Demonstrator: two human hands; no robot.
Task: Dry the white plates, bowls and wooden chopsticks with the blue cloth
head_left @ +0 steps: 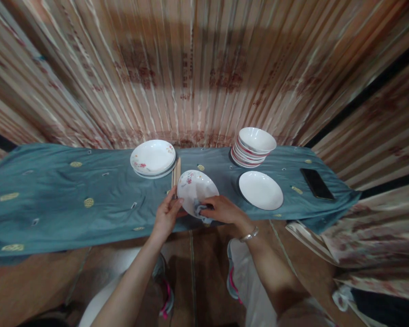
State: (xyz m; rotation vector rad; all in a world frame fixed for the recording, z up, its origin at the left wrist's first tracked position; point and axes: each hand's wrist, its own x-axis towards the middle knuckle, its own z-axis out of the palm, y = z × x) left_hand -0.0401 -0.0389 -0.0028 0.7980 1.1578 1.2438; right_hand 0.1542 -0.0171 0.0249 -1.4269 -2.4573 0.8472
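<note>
A white plate with small red flowers (195, 188) is held tilted above the front part of the table. My left hand (167, 210) grips its left edge, thumb on the upper face. My right hand (223, 209) is closed on a crumpled greyish cloth (199, 208), pressed against the plate's lower right part. Just behind the left hand lie several wooden chopsticks (176, 171), partly hidden by the plate. To their left is a stack of flowered plates (153, 156).
A stack of bowls (254, 147) stands at the back right. In front of it lies a plain white plate (261, 190). A black phone (316, 183) rests near the right end of the table's green cloth (112, 200). A patterned curtain (194, 81) hangs behind.
</note>
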